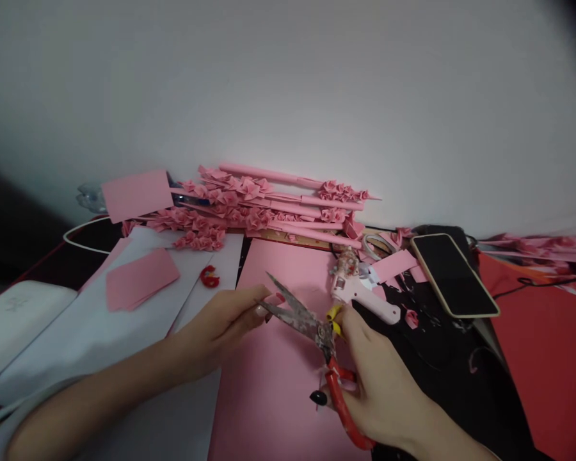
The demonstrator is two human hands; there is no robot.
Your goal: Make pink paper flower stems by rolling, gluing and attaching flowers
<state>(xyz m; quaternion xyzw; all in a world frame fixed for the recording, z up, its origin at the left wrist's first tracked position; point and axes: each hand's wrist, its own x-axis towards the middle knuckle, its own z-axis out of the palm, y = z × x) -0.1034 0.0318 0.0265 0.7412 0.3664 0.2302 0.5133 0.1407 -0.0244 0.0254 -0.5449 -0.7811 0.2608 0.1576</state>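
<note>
My right hand (381, 378) is wrapped round the handles of a pair of scissors (324, 333) with red grips and worn, stained blades. The blades are spread and point left. Between the fingertips of my left hand (225, 320) is a small pink and red piece of paper (276, 298), right at the blade tips; the fingers partly hide it. Both hands are above a large pink paper sheet (269, 397). Something small and yellow (335, 312) shows beside my right thumb and index finger. Just beyond that hand lies a pale pink glue gun (369, 299).
Pink paper flower stems (249, 198) are piled along the wall. At left are white sheets (148, 333), cut pink paper pieces (141, 278), a red curl (210, 276) and a white box-like device (22, 326). A phone (454, 275), tape roll (379, 246) and red sheet (542, 346) lie right.
</note>
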